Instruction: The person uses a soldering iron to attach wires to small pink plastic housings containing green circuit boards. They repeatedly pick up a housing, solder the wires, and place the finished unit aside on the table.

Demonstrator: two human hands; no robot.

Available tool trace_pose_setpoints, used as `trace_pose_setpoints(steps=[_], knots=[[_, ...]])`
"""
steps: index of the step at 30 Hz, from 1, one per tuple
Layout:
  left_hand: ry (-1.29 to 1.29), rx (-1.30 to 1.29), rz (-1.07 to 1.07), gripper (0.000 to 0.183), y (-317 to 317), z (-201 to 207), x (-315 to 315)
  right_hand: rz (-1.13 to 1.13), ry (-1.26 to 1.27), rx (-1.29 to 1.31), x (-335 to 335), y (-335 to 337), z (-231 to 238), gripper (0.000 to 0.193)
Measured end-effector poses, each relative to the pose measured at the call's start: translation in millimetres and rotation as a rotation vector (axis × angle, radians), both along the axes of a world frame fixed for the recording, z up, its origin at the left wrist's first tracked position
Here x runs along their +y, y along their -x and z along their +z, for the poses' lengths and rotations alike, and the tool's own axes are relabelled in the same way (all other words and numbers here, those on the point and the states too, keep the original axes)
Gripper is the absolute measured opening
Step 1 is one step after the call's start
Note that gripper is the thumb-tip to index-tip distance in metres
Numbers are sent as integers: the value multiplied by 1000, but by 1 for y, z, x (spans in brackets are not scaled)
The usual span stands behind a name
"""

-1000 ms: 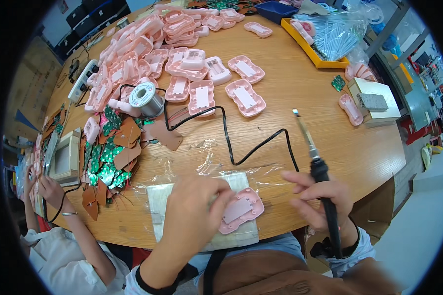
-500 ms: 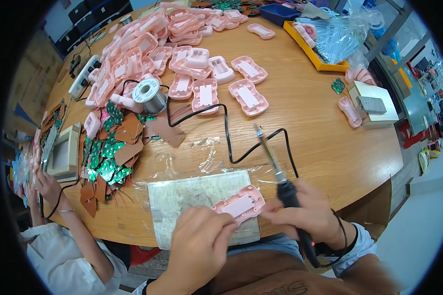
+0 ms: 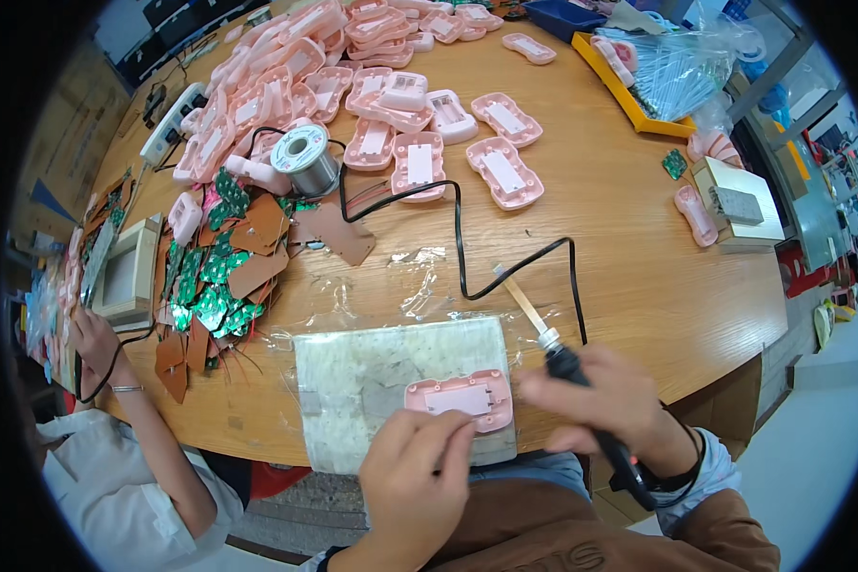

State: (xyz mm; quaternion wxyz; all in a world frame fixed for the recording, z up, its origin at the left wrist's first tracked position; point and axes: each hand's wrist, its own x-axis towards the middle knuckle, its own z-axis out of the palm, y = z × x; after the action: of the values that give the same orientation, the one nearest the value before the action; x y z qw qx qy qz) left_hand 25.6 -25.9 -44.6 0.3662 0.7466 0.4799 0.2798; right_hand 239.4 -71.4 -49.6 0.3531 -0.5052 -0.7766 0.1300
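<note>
A pink plastic shell half (image 3: 494, 410), with a pale rectangular panel inside, lies nearly level on a worn whitish mat (image 3: 338, 381). My left hand (image 3: 418, 472) pinches at its near left edge, fingertips overlapping the panel. Whether a tiny part is also between those fingers is hidden. My right hand (image 3: 629, 405) grips a soldering iron (image 3: 564, 362) by its black handle. The iron's metal shaft slants up and left beyond the mat, its tip apart from the shell. From the iron, a black cord (image 3: 459, 229) loops over the table.
Beyond the mat stands a solder wire spool (image 3: 305, 160). Pink shells (image 3: 300, 62) are heaped behind it, green circuit boards (image 3: 214, 310) and brown sheets at left. A yellow tray (image 3: 643, 119) sits far right, near a pale block (image 3: 739, 205). Another person's arm (image 3: 157, 439) rests at left.
The pink shell has turned from tilted to nearly level, my left fingers still at its near edge. My right hand has drawn slightly away from the shell with the iron. The view has shifted slightly.
</note>
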Motion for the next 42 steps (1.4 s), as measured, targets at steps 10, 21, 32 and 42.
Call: trace_pose_setpoints(steps=[10, 21, 32, 42], knots=[[-155, -40, -9, 14, -4, -28, 7, -223, -122, 490, -40, -7, 6, 40], [-178, -22, -44, 11, -7, -29, 10, -45, 127, 361, -38, -6, 2, 28], [-204, -1, -61, 13, -9, -28, 10, -27, 174, 332, -31, -5, 6, 26], [-253, -25, -59, 22, -9, -32, 10, -54, 194, 264, -28, -9, 20, 25]])
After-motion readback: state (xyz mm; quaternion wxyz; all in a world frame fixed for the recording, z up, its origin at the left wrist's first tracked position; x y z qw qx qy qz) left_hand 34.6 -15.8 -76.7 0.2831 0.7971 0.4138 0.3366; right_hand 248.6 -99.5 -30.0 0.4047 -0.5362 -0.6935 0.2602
